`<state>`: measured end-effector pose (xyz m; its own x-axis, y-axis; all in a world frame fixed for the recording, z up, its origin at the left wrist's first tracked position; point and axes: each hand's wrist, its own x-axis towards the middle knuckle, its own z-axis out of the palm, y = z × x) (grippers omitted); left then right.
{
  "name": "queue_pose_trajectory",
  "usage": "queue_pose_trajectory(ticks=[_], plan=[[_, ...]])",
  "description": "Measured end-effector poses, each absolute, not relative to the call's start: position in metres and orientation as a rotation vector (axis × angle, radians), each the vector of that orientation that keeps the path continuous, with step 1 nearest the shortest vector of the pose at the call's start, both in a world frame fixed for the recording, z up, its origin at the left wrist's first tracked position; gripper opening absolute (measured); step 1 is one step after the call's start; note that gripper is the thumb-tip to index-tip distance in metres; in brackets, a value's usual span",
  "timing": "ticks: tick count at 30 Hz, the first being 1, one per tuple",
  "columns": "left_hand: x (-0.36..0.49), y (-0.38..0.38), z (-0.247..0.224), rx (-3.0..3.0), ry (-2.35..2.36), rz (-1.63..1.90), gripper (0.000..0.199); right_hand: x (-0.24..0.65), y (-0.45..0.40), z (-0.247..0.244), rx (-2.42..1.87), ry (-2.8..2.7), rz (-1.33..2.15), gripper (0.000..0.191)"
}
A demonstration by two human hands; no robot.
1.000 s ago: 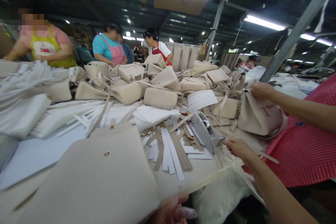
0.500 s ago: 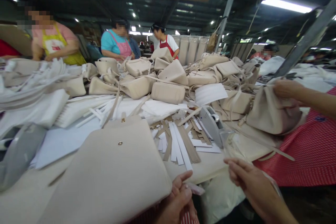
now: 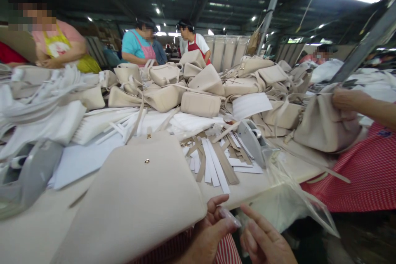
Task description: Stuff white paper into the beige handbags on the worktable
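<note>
The left hand (image 3: 213,225) pinches a small clear piece (image 3: 230,216) beside the beige handbag (image 3: 133,198) at lower centre; the right hand (image 3: 262,235), fingers loosely apart, holds nothing, near the plastic bag (image 3: 287,204); a loose pinch could drop the piece over the table edge (image 3: 244,194).

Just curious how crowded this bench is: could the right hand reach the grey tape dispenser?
Probably yes: the right hand sits at the bench edge, and only a loose clear plastic bag lies toward the grey tape dispenser.
</note>
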<state>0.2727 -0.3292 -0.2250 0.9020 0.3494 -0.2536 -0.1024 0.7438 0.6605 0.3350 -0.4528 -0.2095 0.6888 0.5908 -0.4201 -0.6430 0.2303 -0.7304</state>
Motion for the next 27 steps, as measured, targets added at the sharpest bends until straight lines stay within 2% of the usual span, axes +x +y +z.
queue_pose_trajectory(ticks=[8, 17, 23, 27], plan=[[0.271, -0.332, -0.216, 0.681, 0.383, 0.263, 0.049, 0.327, -0.447, -0.205, -1.145, 0.085, 0.794, 0.061], [0.275, -0.335, -0.237, 0.697, 0.357, 0.270, 0.049, 0.321, -0.439, -0.209, -1.293, 0.072, 0.715, 0.069], [0.271, -0.336, -0.230, 0.661, 0.304, 0.237, 0.047, 0.315, -0.436, -0.206, -1.460, 0.042, 0.652, 0.080], [0.272, -0.341, -0.228, 0.533, 0.148, 0.184, 0.045, 0.310, -0.434, -0.202, -1.601, -0.032, 0.527, 0.075]])
